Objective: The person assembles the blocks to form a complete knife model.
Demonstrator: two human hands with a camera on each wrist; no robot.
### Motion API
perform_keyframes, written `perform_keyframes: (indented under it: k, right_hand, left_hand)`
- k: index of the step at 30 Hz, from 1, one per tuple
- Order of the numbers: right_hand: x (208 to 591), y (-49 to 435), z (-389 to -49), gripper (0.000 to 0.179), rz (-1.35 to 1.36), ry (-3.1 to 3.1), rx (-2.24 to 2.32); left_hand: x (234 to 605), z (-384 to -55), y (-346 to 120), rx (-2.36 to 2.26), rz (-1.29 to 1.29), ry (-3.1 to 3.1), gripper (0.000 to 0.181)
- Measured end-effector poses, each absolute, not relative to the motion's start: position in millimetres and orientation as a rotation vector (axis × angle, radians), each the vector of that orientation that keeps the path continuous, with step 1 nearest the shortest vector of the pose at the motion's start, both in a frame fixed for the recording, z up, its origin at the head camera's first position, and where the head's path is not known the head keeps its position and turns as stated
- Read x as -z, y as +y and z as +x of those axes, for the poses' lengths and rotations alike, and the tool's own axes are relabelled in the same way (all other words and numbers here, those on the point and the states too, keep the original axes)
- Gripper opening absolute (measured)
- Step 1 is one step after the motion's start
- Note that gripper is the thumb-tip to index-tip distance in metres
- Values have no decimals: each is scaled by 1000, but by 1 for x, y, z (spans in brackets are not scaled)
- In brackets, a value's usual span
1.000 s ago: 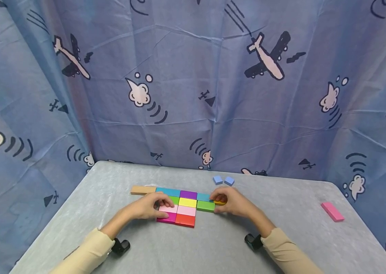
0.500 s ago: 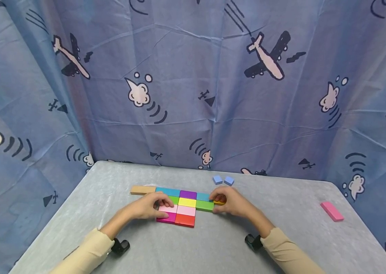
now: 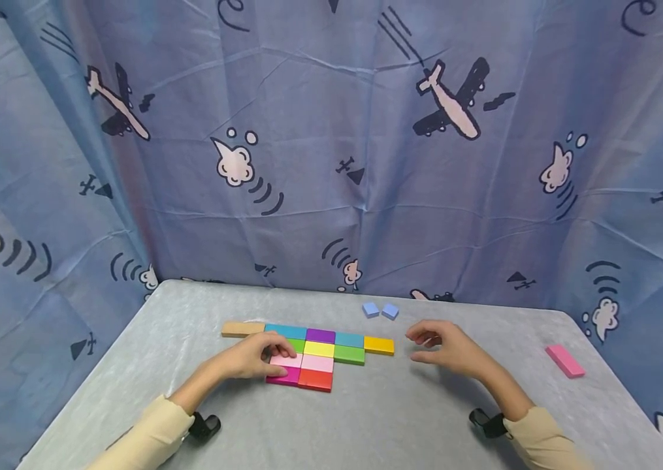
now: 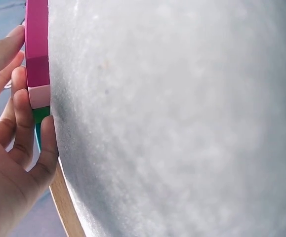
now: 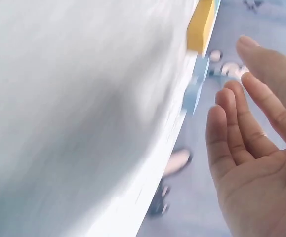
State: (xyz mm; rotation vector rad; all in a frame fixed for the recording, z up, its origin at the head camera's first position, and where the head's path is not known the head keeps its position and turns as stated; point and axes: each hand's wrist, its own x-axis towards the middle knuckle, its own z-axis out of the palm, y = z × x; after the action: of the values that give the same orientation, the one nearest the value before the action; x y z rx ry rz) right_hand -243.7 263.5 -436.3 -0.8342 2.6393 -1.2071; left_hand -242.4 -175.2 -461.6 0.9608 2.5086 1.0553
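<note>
Flat coloured blocks lie side by side in rows on the grey table (image 3: 402, 424). My left hand (image 3: 249, 356) rests at the left of the lower rows, its thumb at the magenta block (image 3: 285, 377) and its fingertips over the pale pink block (image 3: 281, 361). In the left wrist view, its fingers are loosely bent along the blocks' side. To the right, my right hand (image 3: 451, 349) hovers past the orange-yellow block (image 3: 379, 346), apart from it, fingers loosely bent and nothing between them. A green block (image 3: 349, 355) and a red block (image 3: 315, 380) sit in the lower rows.
Behind the rows lie two small blue blocks (image 3: 390, 311). A lone pink block (image 3: 565, 361) is far right. At the row's left end is a tan block (image 3: 243, 329). A patterned blue curtain (image 3: 307, 163) hangs around the table's far and side edges.
My right hand has let go at the row's right end and moved right, uncovering the orange-yellow block. My left hand stays in place on the blocks.
</note>
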Motion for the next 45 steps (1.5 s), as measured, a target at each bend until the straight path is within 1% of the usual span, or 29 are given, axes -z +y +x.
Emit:
perform_keyframes:
  k: [8,19,22,26,28,35,42,45]
  right_hand:
    - [441,336,-222,37,-728,2748,1240]
    - [443,415,-200,36,-428,3017,1220]
    - [443,435,-196,40,-284,3053,1198]
    - [440,459,-189,52,-74,3023,1213]
    - [440,469,-186,55,-12,3017,1209]
    - [449,495,-188,58,94,3115,1098]
    - [454,505,-193,71,204,3084,1046]
    - [454,506,-195,76,204,3046,1030]
  left_hand:
    - [463,-242,-174,-1059,958,2502,25]
    - [461,-241,-174,-1058,957,2503,25]
    - [460,-240,-174,-1058,956,2505,25]
    - [460,-240,-173,-1061,949,2505,26]
    - [459,-240,-172,-1058,945,2511,26]
    - [459,-241,-172,-1042,937,2524,26]
    - [458,-240,-172,-1045,929,2521,25]
    - [458,-240,-172,-1044,931,2521,25]
